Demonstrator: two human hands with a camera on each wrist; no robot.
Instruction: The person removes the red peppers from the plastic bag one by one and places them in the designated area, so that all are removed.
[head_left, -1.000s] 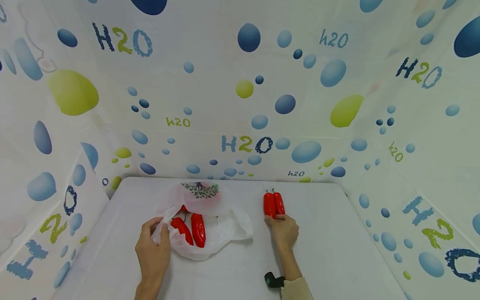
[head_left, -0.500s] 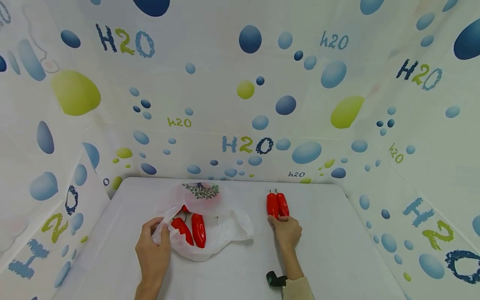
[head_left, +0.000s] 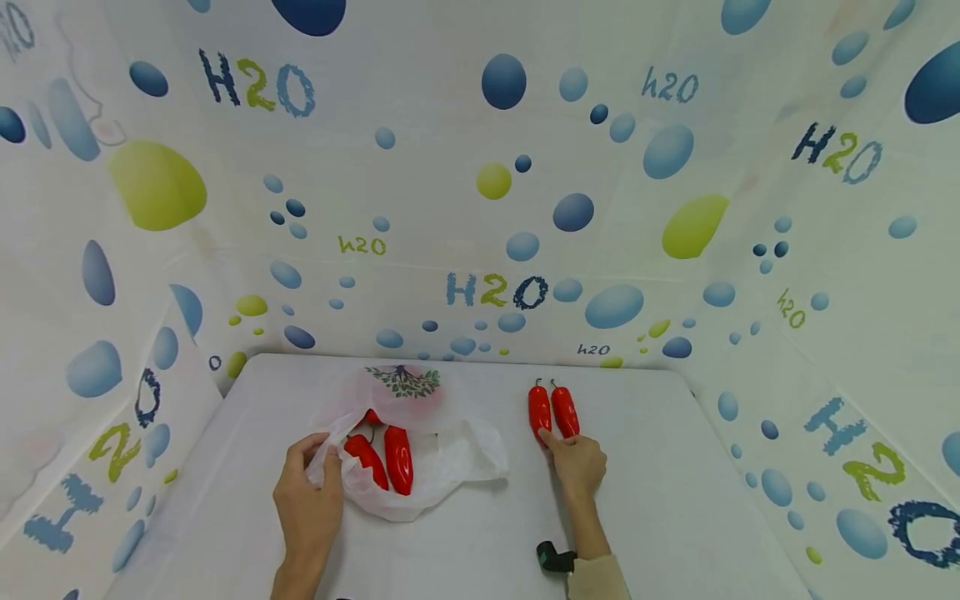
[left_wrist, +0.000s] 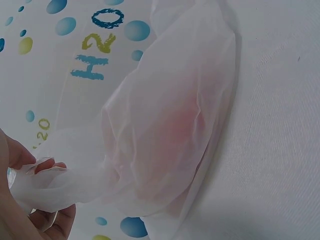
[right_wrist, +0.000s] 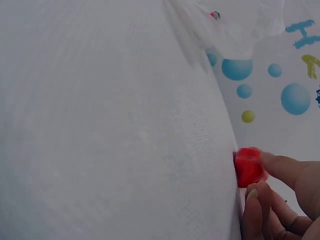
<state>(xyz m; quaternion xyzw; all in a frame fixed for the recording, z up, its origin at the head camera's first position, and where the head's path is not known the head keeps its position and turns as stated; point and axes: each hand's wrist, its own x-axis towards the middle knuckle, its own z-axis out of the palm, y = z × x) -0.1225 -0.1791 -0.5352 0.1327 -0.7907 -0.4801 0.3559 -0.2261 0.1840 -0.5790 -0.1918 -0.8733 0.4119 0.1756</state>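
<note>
A thin white plastic bag with a printed tree lies on the table, its mouth toward me. Red peppers show inside it, one mostly hidden under the plastic. My left hand pinches the bag's left edge; in the left wrist view the plastic is bunched between the fingers. To the right, two long red peppers lie with stems pointing away, a left one and a right one. My right hand is at their near ends, thumb against the left pepper. In the right wrist view, thumb and fingers pinch a red pepper end.
A white cloth covers the table. Behind and on both sides hangs a white curtain printed with blue and green drops. A small dark device sits at the right wrist, beside a beige sleeve.
The two peppers at my right hand lay side by side; now a gap parts them, the left one having shifted left. The right hand has moved slightly right. The left hand keeps its grip.
</note>
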